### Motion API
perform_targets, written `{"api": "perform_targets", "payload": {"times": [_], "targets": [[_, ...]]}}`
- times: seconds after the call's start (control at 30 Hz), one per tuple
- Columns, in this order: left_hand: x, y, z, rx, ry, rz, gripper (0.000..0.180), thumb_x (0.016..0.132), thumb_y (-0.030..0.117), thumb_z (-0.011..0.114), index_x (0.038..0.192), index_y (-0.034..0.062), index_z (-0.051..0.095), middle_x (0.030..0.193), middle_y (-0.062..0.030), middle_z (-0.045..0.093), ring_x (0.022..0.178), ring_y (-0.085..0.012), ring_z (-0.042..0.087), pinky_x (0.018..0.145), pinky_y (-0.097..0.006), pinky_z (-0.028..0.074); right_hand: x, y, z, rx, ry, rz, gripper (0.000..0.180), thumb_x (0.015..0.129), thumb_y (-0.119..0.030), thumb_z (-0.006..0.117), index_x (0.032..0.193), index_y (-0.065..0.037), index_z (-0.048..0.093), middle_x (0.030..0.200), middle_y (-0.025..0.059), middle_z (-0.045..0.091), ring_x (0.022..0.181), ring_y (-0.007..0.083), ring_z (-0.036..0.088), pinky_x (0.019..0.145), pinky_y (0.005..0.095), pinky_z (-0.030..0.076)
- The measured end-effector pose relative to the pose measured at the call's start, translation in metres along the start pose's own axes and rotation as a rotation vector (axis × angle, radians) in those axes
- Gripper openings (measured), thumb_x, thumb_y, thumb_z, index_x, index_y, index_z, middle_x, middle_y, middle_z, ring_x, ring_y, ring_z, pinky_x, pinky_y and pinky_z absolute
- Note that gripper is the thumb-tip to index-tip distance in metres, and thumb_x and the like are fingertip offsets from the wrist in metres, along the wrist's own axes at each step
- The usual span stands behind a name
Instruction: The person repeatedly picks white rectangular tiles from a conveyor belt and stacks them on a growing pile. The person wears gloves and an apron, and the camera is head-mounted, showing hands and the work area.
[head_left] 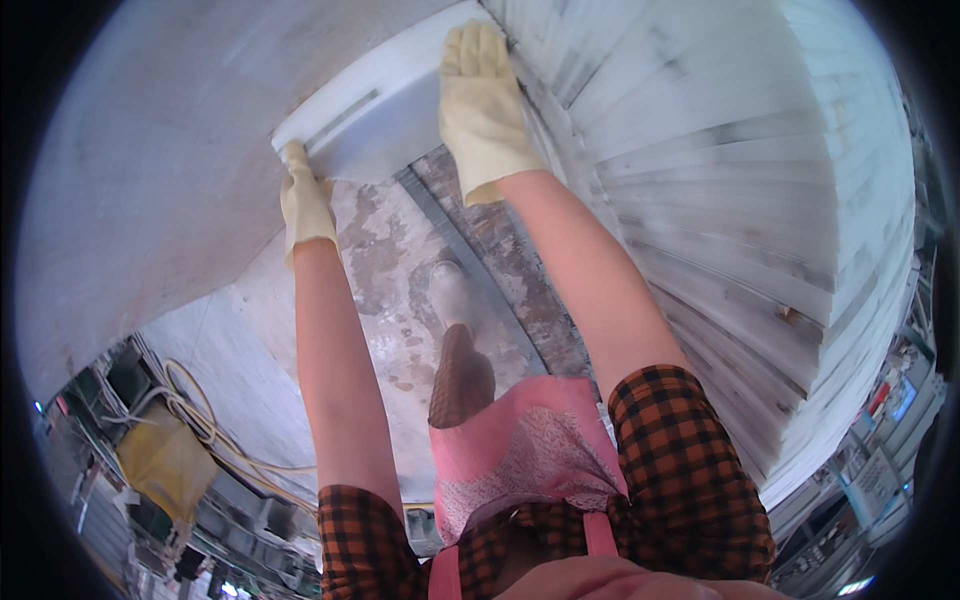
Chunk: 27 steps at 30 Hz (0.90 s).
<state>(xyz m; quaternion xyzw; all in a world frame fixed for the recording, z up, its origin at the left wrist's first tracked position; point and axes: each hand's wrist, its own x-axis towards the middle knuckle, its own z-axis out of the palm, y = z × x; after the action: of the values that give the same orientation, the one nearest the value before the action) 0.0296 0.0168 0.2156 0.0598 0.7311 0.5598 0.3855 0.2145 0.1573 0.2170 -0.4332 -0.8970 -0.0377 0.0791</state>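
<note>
Both my hands wear pale yellow gloves and hold a white rectangular block (372, 118) out in front of me. My left hand (304, 205) grips the block's near left corner from below. My right hand (483, 105) lies flat against the block's right side, fingers pointing away. The block sits between a large pale grey slab (150, 160) on the left and a tall stack of white blocks (740, 200) on the right. My bare forearms reach up from checked orange-and-black sleeves.
Below the block the floor (400, 260) is stained concrete with a metal rail (470, 270) running along it. My boot (452, 292) stands on it. Yellow hoses (195, 410) and a yellow bag (165, 460) lie at lower left beside machinery.
</note>
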Motion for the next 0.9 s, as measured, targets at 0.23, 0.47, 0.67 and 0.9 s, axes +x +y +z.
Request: {"api": "perform_targets", "payload": {"times": [0.23, 0.47, 0.67, 0.9], "targets": [[-0.014, -0.009, 0.003, -0.055, 0.082, 0.049, 0.085, 0.096, 0.059, 0.049, 0.145, -0.0081, 0.031, 0.147, -0.0181, 0.040, 0.134, -0.0267, 0.043, 0.111, -0.035, 0.037, -0.012, 0.003, -0.007, 0.046, -0.059, -0.014, 0.070, 0.090, -0.016, 0.052, 0.149, 0.011, 0.022, 0.155, 0.0292, 0.024, 0.146, 0.0444, 0.020, 0.121, 0.0485, 0.017], [0.003, 0.011, 0.002, 0.108, 0.105, -0.206, 0.076, 0.100, 0.054, 0.043, 0.143, -0.0083, 0.036, 0.139, -0.0183, 0.048, 0.129, -0.0262, 0.050, 0.107, -0.034, 0.042, 0.008, 0.004, -0.005, -0.008, 0.013, -0.042, 0.056, 0.086, -0.008, 0.053, 0.137, 0.012, 0.042, 0.143, 0.0275, 0.043, 0.138, 0.0424, 0.035, 0.119, 0.0460, 0.025], [-0.010, 0.007, -0.003, 0.096, -0.008, -0.009, 0.076, 0.100, 0.056, 0.042, 0.143, -0.0070, 0.037, 0.140, -0.0182, 0.048, 0.127, -0.0223, 0.051, 0.107, -0.032, 0.041, -0.010, 0.005, -0.012, 0.153, 0.104, -0.021, 0.059, 0.087, -0.011, 0.054, 0.142, 0.009, 0.040, 0.149, 0.0233, 0.040, 0.141, 0.0367, 0.035, 0.120, 0.0436, 0.023], [-0.015, -0.001, -0.001, 0.022, 0.063, -0.036, 0.079, 0.099, 0.060, 0.043, 0.148, -0.0013, 0.032, 0.147, -0.0132, 0.042, 0.134, -0.0225, 0.044, 0.112, -0.034, 0.032, -0.012, 0.014, -0.028, 0.057, -0.077, -0.117, 0.058, 0.091, -0.017, 0.049, 0.143, 0.009, 0.039, 0.152, 0.0268, 0.036, 0.143, 0.0382, 0.032, 0.121, 0.0457, 0.019]]}}
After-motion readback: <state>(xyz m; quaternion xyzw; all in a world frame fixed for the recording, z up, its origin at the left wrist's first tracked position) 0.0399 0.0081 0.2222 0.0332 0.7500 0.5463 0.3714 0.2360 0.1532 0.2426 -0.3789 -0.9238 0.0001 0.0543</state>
